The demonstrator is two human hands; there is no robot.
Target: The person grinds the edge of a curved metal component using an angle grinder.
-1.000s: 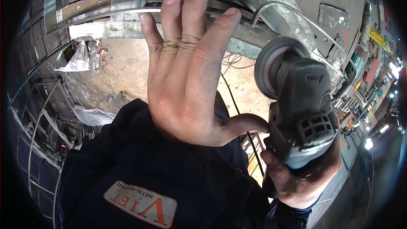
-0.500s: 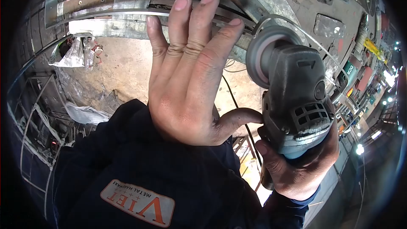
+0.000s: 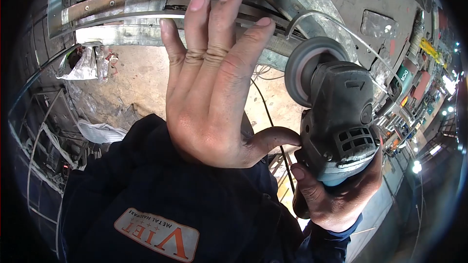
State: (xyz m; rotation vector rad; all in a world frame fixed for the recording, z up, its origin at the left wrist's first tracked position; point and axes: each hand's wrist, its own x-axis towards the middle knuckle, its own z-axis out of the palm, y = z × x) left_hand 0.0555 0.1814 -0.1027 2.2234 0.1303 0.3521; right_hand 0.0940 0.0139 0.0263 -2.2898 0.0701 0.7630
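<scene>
My left hand (image 3: 209,83) is spread out, palm down, its fingertips over a thin metal strip (image 3: 122,16) along the bench edge. Its thumb reaches to the side of a dark angle grinder (image 3: 339,112). Wrapped round the grinder's body from below is my right hand (image 3: 336,199). The grinder's round disc (image 3: 312,68) faces up and left, a little below the curved end of a thin metal rod (image 3: 336,21); a gap shows between disc and rod. Whether the left fingers press on the strip is hard to tell.
A wooden strip with screws (image 3: 100,5) lies along the bench. A black cable (image 3: 265,104) hangs below it. Crumpled plastic (image 3: 83,65) is at the left. Another green tool (image 3: 403,75) and many small items lie at the right. A flat plate (image 3: 378,23) rests at upper right.
The grinder has moved slightly down, so its disc is now apart from the rod's curved end, which shows more fully. My left hand has shifted a little left.
</scene>
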